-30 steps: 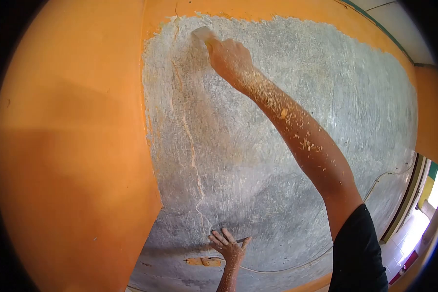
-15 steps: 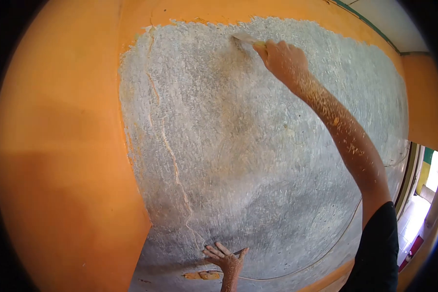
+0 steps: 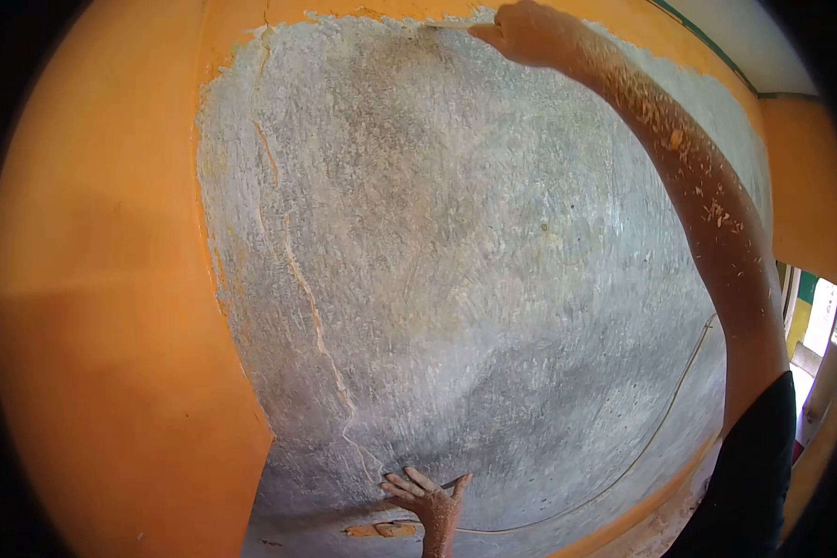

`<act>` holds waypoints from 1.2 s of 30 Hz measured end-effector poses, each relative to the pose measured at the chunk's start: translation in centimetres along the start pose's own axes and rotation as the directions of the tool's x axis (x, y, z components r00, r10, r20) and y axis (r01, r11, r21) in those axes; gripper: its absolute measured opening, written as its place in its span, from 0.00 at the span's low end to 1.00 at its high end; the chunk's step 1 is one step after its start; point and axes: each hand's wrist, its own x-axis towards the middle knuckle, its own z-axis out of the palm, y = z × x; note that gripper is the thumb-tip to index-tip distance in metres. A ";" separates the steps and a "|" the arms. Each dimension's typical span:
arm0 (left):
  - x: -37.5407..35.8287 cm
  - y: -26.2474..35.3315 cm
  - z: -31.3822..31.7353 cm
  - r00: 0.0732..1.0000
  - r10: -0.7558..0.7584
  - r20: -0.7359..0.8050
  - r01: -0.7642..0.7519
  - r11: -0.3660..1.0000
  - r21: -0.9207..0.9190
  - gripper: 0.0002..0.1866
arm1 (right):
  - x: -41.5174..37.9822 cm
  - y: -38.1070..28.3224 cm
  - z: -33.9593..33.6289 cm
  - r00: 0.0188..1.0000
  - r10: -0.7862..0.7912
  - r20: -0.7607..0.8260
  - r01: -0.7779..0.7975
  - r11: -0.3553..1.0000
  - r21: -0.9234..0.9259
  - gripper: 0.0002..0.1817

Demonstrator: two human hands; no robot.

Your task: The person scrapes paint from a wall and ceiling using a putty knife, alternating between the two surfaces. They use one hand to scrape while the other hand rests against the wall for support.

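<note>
My right hand (image 3: 528, 35) is raised to the top of the scraped grey wall (image 3: 456, 251), closed around a scraper (image 3: 448, 25). The scraper's blade points left and lies near the ragged edge of the orange paint (image 3: 395, 9). Pale flakes cover the right forearm. Low on the wall, my left hand (image 3: 430, 500) rests against the grey surface with its fingers spread and holds nothing. A pale crack (image 3: 318, 335) runs down the wall's left part and ends close to the left fingertips.
An orange wall (image 3: 112, 307) stands at the left. A thin cable (image 3: 656, 426) curves along the lower right of the grey wall. An orange patch (image 3: 381, 530) lies beside the left wrist. At the far right is a bright opening (image 3: 820, 321).
My right hand has moved up with the scraper, nearer the top paint edge. The view has shifted slightly, while my left hand stays on the same part of the wall.
</note>
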 end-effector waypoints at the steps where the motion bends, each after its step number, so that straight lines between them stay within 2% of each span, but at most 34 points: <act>1: 0.0 0.3 0.0 1.000 0.007 -0.005 -0.007 1.000 -0.018 0.74 | 0.4 0.4 -0.4 1.000 -0.005 0.026 0.006 1.000 -0.008 0.31; 2: 0.0 0.3 -0.3 1.000 0.018 -0.008 -0.018 0.999 -0.029 0.73 | 1.1 1.3 -0.5 0.998 -0.059 -0.004 0.059 0.998 0.001 0.31; 6: -0.2 0.2 -0.7 0.999 0.038 -0.022 -0.038 0.999 -0.006 0.71 | 0.5 1.2 0.6 1.000 0.001 0.015 -0.001 0.999 0.032 0.34; 9: -0.1 0.3 -0.5 1.000 0.020 -0.012 -0.020 0.999 -0.036 0.71 | 3.2 1.3 -0.7 0.999 -0.044 -0.008 0.044 0.997 0.059 0.34; 10: -0.2 0.5 -0.6 1.000 0.014 0.001 -0.014 0.999 -0.040 0.71 | 2.8 1.3 -1.1 0.995 -0.078 0.061 0.076 0.997 0.029 0.33; 13: -0.1 0.4 -1.0 1.000 -0.004 0.014 0.005 0.999 -0.039 0.72 | 0.5 0.8 -0.7 0.998 -0.022 0.060 0.020 1.000 0.023 0.32; 17: -0.1 1.2 -1.1 1.000 0.012 -0.025 -0.012 0.999 -0.031 0.73 | 3.1 1.5 0.1 0.998 -0.064 0.006 0.064 0.998 0.022 0.33; 20: 0.0 0.7 -1.3 0.998 0.027 -0.056 -0.028 0.999 -0.032 0.73 | 1.7 1.3 0.2 0.999 -0.018 0.029 0.017 0.998 0.054 0.33; 23: -0.3 1.2 -1.1 1.000 -0.011 -0.020 0.009 0.998 -0.063 0.73 | 2.9 1.6 -0.7 0.998 -0.052 0.048 0.046 0.993 0.112 0.32; 27: -0.3 1.2 -1.5 0.998 0.005 -0.059 -0.010 0.995 -0.098 0.70 | 0.4 0.8 -0.7 0.999 -0.017 0.043 0.015 0.999 0.052 0.31; 32: -0.4 1.5 -1.5 0.997 0.025 -0.076 -0.032 0.995 -0.090 0.71 | 2.4 0.8 -0.5 0.999 -0.052 0.001 0.052 0.997 0.062 0.32; 36: -0.5 1.3 -1.3 0.990 0.065 -0.124 -0.069 0.997 -0.031 0.71 | 2.0 0.6 -1.5 0.995 -0.019 0.101 0.011 0.997 0.083 0.32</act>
